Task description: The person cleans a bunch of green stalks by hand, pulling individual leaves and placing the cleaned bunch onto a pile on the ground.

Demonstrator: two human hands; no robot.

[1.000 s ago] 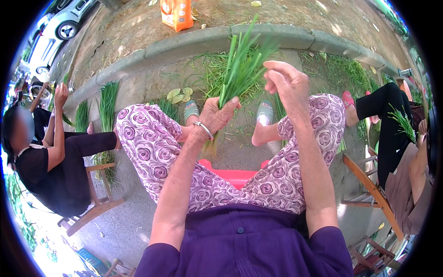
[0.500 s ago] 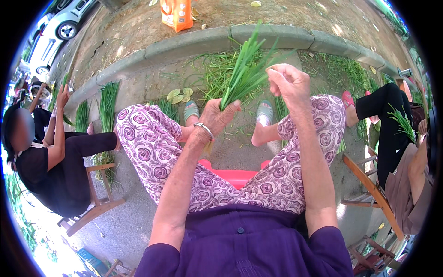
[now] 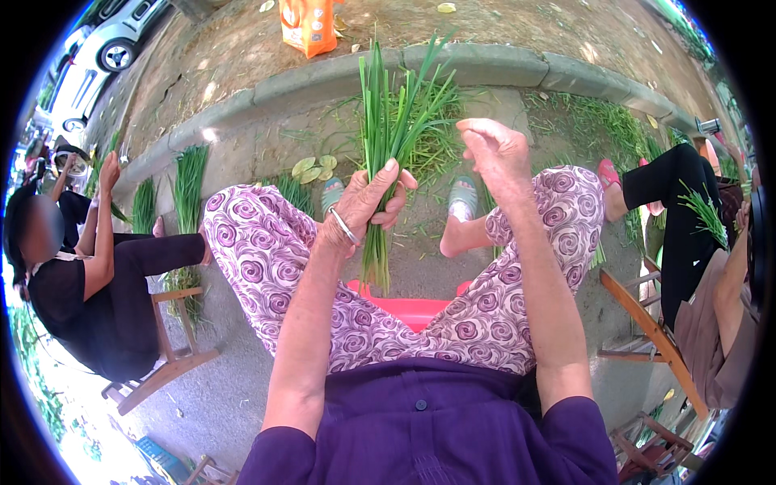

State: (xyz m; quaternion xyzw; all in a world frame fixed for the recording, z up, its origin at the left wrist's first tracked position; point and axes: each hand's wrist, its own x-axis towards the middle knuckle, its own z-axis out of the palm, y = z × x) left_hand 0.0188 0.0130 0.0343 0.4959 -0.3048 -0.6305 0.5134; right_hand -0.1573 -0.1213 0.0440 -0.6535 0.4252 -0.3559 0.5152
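A bunch of garlic chives point(image 3: 384, 121) stands upright in my left hand point(image 3: 364, 202), whose fingers wrap round its lower part. The leaves fan out above the fist, and the pale stem ends hang below it. To the right of the bunch, my right hand point(image 3: 497, 158) is raised with its fingers loosely bent and apart; nothing shows in it. It does not touch the chives. Behind the bunch, a heap of loose green leaves point(image 3: 436, 149) lies on the ground before my feet.
A stone kerb point(image 3: 339, 77) crosses ahead, with an orange bag point(image 3: 307, 32) beyond. Chive bundles point(image 3: 190, 182) lie at the left. Seated people flank me: one on the left point(image 3: 89, 315) near a wooden chair point(image 3: 186, 356), another on the right point(image 3: 679, 218). Pink plastic point(image 3: 408, 309) shows between my legs.
The bunch has swung left and more upright, with its stem ends now showing below my left hand. My right hand has lowered slightly, and its fingers have loosened from a pinch.
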